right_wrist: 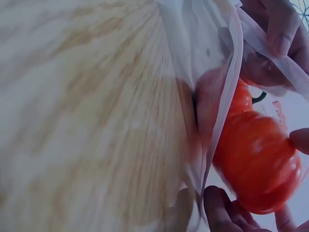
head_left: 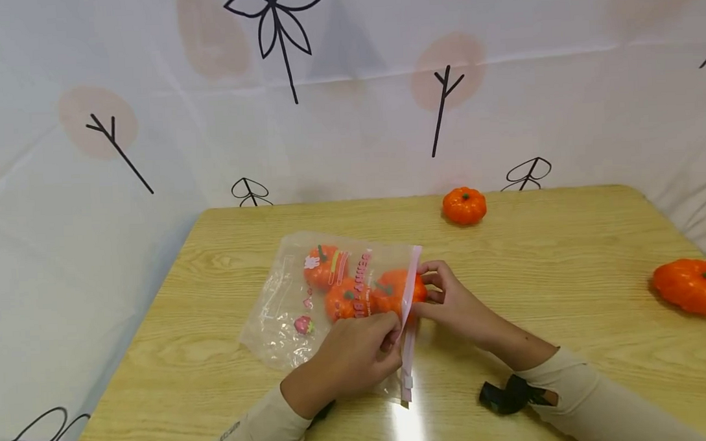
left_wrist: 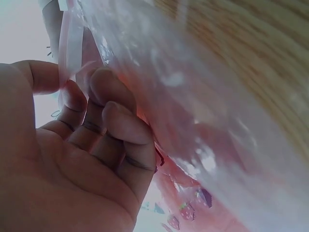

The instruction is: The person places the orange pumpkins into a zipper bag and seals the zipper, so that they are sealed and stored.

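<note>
While the left hand pinches the pink edge of a clear zip bag on the table, the right hand holds an orange pumpkin in its open mouth, near two pumpkins inside.

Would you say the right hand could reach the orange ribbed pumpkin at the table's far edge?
Probably, once the right hand leaves the clear plastic bag: bare wooden tabletop separates hand and pumpkin.
</note>
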The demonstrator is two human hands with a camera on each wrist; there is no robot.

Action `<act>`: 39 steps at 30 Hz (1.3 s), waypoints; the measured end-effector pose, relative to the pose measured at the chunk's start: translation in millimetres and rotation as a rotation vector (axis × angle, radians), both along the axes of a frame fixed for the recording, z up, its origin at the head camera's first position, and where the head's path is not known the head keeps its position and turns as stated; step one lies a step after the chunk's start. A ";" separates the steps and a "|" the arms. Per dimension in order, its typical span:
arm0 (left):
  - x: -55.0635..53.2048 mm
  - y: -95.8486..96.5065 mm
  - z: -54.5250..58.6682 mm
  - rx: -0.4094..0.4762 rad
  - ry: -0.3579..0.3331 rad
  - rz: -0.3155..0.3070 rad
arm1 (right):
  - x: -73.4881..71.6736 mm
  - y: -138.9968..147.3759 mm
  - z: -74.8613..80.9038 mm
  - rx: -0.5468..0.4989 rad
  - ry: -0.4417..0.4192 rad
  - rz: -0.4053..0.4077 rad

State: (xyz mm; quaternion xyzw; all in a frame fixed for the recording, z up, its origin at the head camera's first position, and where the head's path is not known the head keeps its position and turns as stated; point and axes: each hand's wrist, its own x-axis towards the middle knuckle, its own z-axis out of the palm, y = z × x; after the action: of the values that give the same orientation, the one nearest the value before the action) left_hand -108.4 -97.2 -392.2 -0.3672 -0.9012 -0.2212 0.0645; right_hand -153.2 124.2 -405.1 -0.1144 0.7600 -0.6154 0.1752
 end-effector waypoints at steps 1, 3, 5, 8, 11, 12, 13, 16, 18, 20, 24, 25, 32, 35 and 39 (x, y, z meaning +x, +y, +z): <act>0.1 0.1 0.1 -0.002 -0.005 -0.002 | -0.3 0.0 -0.7 -0.005 -0.004 0.001; 0.3 0.2 0.4 -0.004 -0.009 -0.004 | -0.5 0.1 -1.4 -0.014 -0.008 0.001; 0.3 0.4 0.4 -0.006 -0.004 -0.004 | -1.0 0.3 -2.3 -0.016 -0.008 0.004; -0.1 0.9 -1.0 -0.008 -0.003 0.000 | -1.3 0.5 -3.0 -0.023 -0.008 0.012; 0.1 1.0 -1.8 -0.009 -0.013 0.001 | -1.7 0.9 -4.2 -0.033 -0.010 0.022; 0.0 0.9 -2.1 -0.008 -0.017 0.001 | -2.0 1.0 -4.3 -0.034 -0.009 0.023; 0.0 0.8 -2.1 -0.007 -0.020 -0.001 | -2.2 1.1 -4.6 -0.034 -0.008 0.025; 0.0 0.7 -2.6 -0.009 -0.022 -0.002 | -3.2 1.8 -6.2 -0.028 -0.002 0.031; -0.3 0.7 -3.0 -0.012 -0.022 -0.001 | -3.9 2.6 -7.7 -0.024 0.010 0.046; -0.2 0.7 -2.6 -0.015 -0.020 0.000 | -4.4 3.7 -9.3 -0.012 0.022 0.064; 0.0 0.9 -1.4 -0.015 -0.019 0.003 | -6.2 6.3 -11.7 0.008 0.057 0.111; 0.1 0.9 -1.0 -0.013 -0.019 0.003 | -6.6 6.9 -12.0 0.016 0.067 0.120; 0.6 0.8 0.4 -0.005 -0.005 0.007 | -7.6 8.2 -12.5 -0.008 0.084 0.146; 1.1 1.0 0.6 -0.010 0.002 0.010 | -7.0 7.7 -12.8 -0.045 0.056 0.130; 1.6 1.6 0.1 -0.015 -0.005 0.015 | -5.6 7.1 -13.6 -0.094 0.017 0.110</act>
State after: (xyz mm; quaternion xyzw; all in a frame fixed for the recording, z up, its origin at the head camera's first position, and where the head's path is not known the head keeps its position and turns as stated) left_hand -106.8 -95.6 -392.1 -0.3603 -0.9057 -0.2148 0.0613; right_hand -158.8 131.3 -418.7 -0.1692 0.7241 -0.6390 0.1968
